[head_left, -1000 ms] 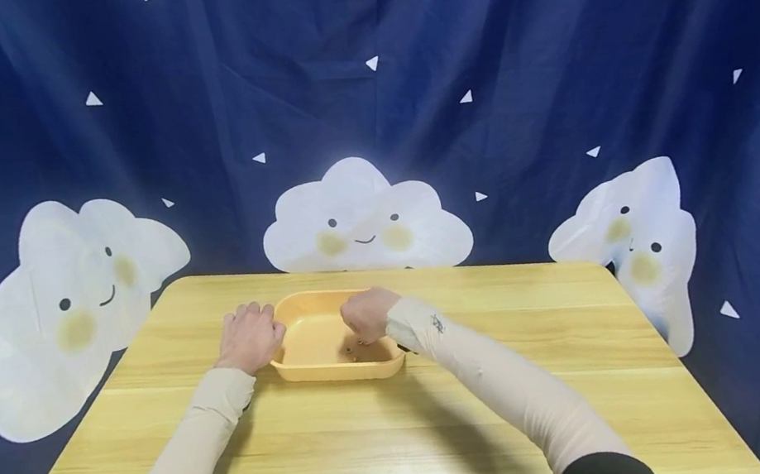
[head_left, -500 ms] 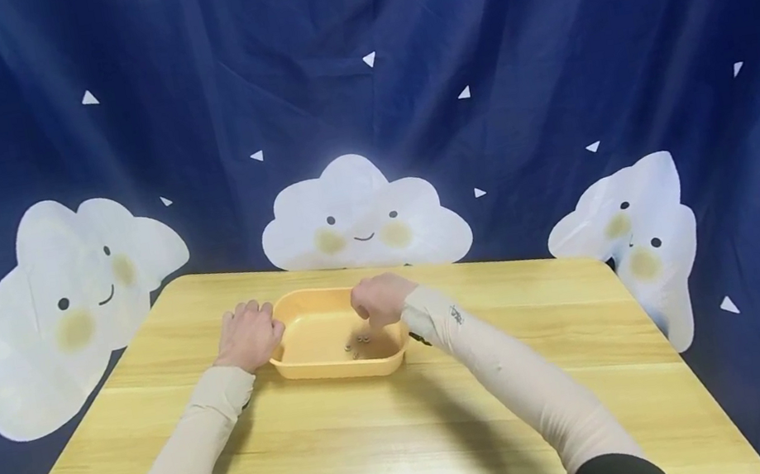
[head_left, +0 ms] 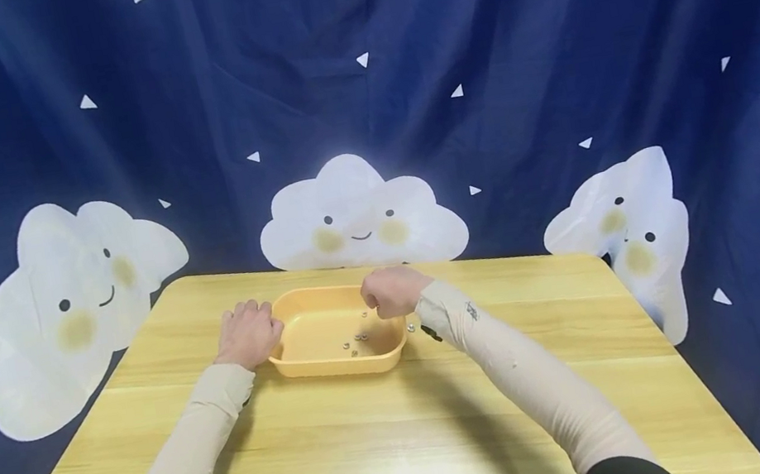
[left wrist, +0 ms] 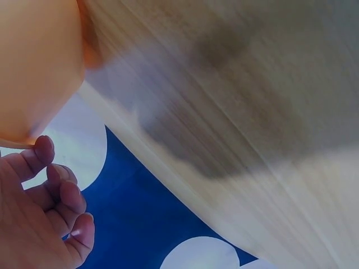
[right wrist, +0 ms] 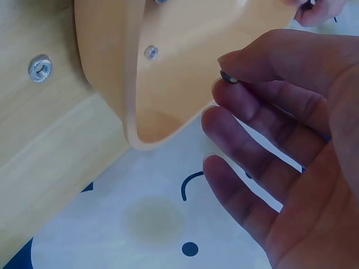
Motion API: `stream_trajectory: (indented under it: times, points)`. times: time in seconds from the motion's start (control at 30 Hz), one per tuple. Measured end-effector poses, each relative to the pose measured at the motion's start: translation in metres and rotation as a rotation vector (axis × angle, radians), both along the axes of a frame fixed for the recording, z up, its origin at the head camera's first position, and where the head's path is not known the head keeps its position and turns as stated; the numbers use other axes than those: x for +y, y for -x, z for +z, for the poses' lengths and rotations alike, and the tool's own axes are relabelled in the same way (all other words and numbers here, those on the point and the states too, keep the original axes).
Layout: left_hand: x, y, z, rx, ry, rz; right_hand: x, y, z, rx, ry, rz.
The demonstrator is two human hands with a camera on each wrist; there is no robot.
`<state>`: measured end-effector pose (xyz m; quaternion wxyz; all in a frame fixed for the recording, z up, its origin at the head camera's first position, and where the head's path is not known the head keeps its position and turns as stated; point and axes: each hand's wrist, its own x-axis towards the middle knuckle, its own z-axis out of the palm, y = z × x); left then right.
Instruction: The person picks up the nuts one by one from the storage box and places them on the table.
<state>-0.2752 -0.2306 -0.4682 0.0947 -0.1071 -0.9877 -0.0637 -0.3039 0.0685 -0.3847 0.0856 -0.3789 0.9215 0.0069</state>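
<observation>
A yellow plastic bin [head_left: 326, 367] stands on the wooden table, with several small metal nuts [head_left: 357, 337] on its floor. My left hand [head_left: 248, 336] grips the bin's left rim; in the left wrist view its fingers [left wrist: 44, 150] curl at the edge and the thumb is hidden. Above the bin's right side, my right hand [head_left: 395, 291] pinches a small nut [right wrist: 228, 77] between thumb and index finger, the other fingers loosely bent. Another nut, a serrated flange nut [right wrist: 40, 68], lies on the table just outside the bin's right wall.
The wooden table [head_left: 354, 442] stretches out in front of and around the bin. Behind it hangs a dark blue curtain [head_left: 293, 75] printed with white clouds and triangles.
My right hand has moved right and slightly up from inside the bin, uncovering nuts on its floor and one on the table. My left hand has stayed on the rim.
</observation>
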Motion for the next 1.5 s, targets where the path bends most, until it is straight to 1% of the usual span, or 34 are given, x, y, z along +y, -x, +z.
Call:
stream_trajectory:
  times: [0.2,0.37,0.6,0.87,1.1,1.3,1.4,1.5]
  points:
    - [0.001,0.001,0.002,-0.006,-0.005,0.008,0.007,-0.005,0.006,0.032,0.03,-0.014]
    - [0.003,0.0,0.001,-0.008,-0.005,0.006,0.014,-0.007,0.008,0.022,0.044,-0.036]
    - [0.003,-0.003,0.001,0.017,-0.014,0.001,0.027,-0.004,0.005,0.033,0.071,-0.039]
    - [0.003,-0.004,0.001,0.033,-0.029,-0.003,0.042,0.0,0.004,0.041,0.098,-0.074]
    - [0.003,-0.002,0.004,0.012,-0.037,-0.009,0.055,0.004,-0.003,0.031,0.108,-0.146]
    - [0.003,0.0,0.005,0.003,-0.021,-0.011,0.069,0.004,-0.013,0.024,0.161,-0.162]
    - [0.002,-0.002,0.005,-0.003,-0.022,-0.004,0.075,0.003,-0.016,0.009,0.17,-0.175]
    - [0.002,-0.007,0.003,-0.002,-0.025,-0.005,0.078,-0.002,-0.021,-0.016,0.16,-0.206]
